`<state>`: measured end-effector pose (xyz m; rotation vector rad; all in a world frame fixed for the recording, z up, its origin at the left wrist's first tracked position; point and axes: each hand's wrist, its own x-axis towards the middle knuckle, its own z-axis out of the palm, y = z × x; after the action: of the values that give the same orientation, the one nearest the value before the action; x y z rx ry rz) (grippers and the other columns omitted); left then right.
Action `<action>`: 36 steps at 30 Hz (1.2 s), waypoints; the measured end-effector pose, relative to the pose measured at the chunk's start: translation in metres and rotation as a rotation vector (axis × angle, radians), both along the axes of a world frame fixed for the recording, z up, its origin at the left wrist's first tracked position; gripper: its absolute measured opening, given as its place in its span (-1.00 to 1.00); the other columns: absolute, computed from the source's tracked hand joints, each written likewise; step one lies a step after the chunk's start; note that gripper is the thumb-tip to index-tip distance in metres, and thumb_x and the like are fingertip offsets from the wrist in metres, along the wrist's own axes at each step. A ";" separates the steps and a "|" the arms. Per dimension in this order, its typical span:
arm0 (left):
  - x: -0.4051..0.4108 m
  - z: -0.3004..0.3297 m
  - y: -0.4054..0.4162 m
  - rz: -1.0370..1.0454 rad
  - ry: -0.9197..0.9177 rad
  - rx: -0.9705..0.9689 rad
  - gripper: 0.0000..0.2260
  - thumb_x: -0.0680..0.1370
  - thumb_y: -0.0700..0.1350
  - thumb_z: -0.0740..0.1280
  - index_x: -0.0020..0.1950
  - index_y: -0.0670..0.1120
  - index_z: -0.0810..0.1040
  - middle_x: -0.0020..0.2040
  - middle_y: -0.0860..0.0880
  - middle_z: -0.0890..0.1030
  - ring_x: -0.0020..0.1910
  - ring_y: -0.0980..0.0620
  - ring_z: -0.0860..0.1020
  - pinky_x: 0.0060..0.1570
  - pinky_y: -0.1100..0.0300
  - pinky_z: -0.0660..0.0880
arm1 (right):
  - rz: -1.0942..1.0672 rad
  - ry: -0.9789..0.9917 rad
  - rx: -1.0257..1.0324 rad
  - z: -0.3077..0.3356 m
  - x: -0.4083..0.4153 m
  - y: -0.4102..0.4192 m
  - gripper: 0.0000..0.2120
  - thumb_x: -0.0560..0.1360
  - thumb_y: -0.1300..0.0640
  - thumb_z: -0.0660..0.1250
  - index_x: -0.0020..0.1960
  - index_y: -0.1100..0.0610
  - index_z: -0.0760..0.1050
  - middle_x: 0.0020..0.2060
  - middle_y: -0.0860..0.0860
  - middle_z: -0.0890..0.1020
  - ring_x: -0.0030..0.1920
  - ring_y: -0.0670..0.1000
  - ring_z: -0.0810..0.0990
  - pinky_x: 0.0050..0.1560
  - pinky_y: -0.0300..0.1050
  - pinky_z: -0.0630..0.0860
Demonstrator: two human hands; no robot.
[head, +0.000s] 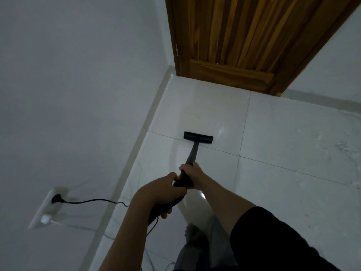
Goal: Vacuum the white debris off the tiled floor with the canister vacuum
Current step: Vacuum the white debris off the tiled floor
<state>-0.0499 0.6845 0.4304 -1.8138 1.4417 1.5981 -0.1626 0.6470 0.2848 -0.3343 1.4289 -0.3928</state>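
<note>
Vacuum wand is gripped by both hands: left hand nearer, right hand just ahead. Its black floor nozzle sits on the tiled floor. White debris, perhaps dust, lies right. Beyond stands a wooden door.

Both bare forearms reach forward and down, the left hand curled round the wand's rear grip with its thumb on top, the right hand wrapped round the wand just ahead of it, a black sleeve covering the right upper arm.
</note>
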 end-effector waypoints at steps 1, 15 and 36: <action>0.002 -0.002 -0.007 -0.003 0.007 0.000 -0.63 0.59 0.00 0.24 0.38 0.01 0.30 -0.34 -0.08 0.58 -0.58 0.10 0.53 -0.52 0.26 0.45 | -0.010 0.000 0.002 -0.001 0.001 -0.007 -0.54 0.51 0.18 0.34 0.33 0.16 0.22 0.03 0.21 0.53 -0.20 0.10 0.61 -0.36 -0.05 0.56; 0.010 -0.037 -0.149 0.005 0.068 0.053 -0.60 0.60 -0.01 0.26 0.41 0.04 0.24 -0.33 -0.12 0.57 -0.57 0.06 0.52 -0.48 0.20 0.49 | -0.010 0.065 -0.007 -0.032 -0.004 -0.146 -0.45 0.56 0.19 0.28 0.47 0.11 0.14 -0.12 0.09 0.49 -0.21 0.07 0.57 -0.38 -0.07 0.50; -0.012 -0.072 -0.321 0.060 0.191 0.091 -0.58 0.59 -0.01 0.29 0.40 0.08 0.22 -0.31 -0.10 0.60 -0.47 0.01 0.54 -0.44 0.20 0.54 | -0.033 0.168 -0.027 -0.054 -0.032 -0.325 -0.43 0.52 0.19 0.32 0.46 0.11 0.19 0.10 0.16 0.52 -0.02 0.12 0.56 -0.27 -0.06 0.50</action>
<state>-0.0617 0.3635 0.3585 -1.7079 1.3786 1.8788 -0.1947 0.3224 0.2309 -0.3732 1.5961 -0.4183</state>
